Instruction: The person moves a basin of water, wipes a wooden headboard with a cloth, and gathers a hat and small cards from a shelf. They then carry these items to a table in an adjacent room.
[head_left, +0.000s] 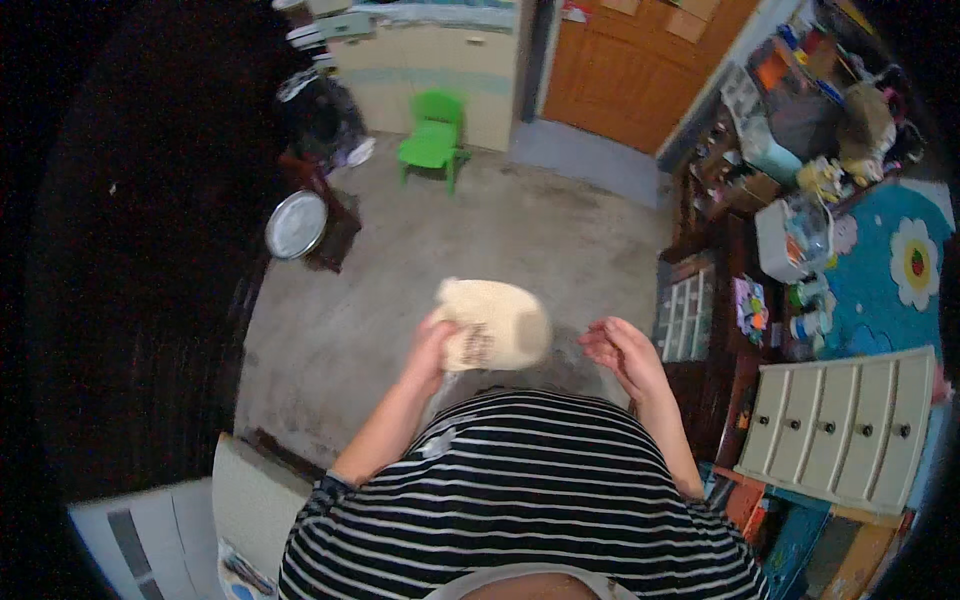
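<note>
My left hand (433, 346) grips the left end of a cream-coloured item (499, 319), rounded at its right end. Dark marks like writing run across it near my thumb, and a greyish-brown patch shows toward its right end. It is blurred; it may be a cap, but I cannot tell for sure. It is held in front of my striped shirt, above the concrete floor (480, 232). To its right, apart from it, my right hand (619, 352) is raised with fingers partly curled and nothing in them.
Ahead stands a small green plastic chair (431, 142) before a pale cabinet (427, 60). A round-topped stool (297, 225) is at left. Along the right are a cream drawer unit (832, 427), a white bin (784, 240) and cluttered shelves. A wooden door (637, 67) is at the back.
</note>
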